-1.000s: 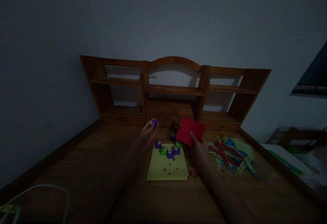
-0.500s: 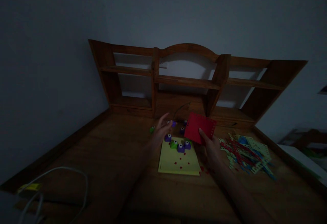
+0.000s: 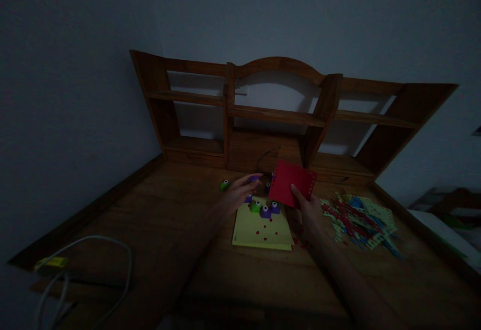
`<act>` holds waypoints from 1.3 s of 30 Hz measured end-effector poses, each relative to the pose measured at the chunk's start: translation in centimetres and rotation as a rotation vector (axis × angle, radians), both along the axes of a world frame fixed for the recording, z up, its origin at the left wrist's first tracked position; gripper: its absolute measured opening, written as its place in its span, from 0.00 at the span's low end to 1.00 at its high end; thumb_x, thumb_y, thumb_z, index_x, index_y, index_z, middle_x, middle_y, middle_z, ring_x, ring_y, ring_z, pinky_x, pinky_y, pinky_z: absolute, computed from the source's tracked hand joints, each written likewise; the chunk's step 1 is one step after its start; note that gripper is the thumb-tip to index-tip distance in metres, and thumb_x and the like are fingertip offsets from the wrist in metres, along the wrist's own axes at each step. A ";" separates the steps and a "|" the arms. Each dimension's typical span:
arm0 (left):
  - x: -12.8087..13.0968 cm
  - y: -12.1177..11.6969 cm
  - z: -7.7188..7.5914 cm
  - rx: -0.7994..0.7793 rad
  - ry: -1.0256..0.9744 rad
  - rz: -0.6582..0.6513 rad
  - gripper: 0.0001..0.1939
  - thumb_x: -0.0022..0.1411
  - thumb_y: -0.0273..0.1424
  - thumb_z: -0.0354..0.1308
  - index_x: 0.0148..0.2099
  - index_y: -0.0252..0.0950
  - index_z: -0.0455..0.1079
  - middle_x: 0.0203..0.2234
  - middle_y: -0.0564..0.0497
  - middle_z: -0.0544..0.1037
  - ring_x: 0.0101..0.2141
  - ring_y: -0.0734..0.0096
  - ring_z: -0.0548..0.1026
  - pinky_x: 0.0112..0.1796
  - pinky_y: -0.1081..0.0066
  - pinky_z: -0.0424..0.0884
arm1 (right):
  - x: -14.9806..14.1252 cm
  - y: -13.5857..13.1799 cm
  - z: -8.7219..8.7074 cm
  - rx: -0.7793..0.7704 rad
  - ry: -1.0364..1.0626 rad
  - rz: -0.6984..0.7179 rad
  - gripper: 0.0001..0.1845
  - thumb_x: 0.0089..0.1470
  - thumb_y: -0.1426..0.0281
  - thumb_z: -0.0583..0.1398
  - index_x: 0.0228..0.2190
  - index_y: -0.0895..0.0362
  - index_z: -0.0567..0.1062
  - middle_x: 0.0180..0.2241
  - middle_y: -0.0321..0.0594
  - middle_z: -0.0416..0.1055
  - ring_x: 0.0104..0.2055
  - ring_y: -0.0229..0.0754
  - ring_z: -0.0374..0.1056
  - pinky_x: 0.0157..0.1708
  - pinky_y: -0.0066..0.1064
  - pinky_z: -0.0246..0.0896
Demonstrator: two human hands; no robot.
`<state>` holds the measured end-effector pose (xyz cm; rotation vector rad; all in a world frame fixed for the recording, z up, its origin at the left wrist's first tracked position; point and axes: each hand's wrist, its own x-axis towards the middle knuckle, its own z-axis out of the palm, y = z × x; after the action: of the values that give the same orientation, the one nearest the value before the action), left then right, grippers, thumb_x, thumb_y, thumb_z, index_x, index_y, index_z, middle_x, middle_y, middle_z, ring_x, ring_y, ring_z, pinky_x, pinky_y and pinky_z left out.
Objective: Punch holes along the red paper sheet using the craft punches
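My right hand (image 3: pixel 311 213) grips a red sheet of paper (image 3: pixel 288 183) by its lower right corner, thumb on top. Small punched holes run along the sheet's edges. Left of it, the fingers of my left hand (image 3: pixel 242 189) close around a small purple craft punch (image 3: pixel 254 177), partly hidden by them. Similar purple punches (image 3: pixel 265 212) and a green punch (image 3: pixel 255 206) with white round tops stand on a pad of yellow paper (image 3: pixel 259 239). Tiny red paper cutouts (image 3: pixel 264 226) lie on the pad.
Another green punch (image 3: pixel 224 184) stands left of my left hand. A heap of punched paper strips (image 3: pixel 363 222) in red, blue and pale yellow lies on the right. Wooden shelving (image 3: pixel 276 115) rises at the back. A white cable (image 3: pixel 130 255) loops at the lower left.
My left hand has moved slightly right and its fingers have closed on the purple punch. The red sheet stays in my right hand. The view has tilted slightly.
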<state>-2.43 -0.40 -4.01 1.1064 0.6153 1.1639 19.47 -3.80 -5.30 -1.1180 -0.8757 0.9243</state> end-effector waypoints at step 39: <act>0.0 0.3 -0.8 0.176 0.307 -0.014 0.21 0.49 0.40 0.69 0.42 0.33 0.73 0.36 0.47 0.78 0.35 0.70 0.75 0.37 0.72 0.68 | -0.8 -1.3 1.9 0.320 -0.442 -0.057 0.17 0.52 0.57 0.62 0.37 0.57 0.79 0.36 0.41 0.77 0.37 0.45 0.70 0.39 0.35 0.64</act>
<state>-2.42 -0.14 -4.83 1.4541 0.7495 1.0588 18.70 -5.15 -3.43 -1.0744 -1.2943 0.4688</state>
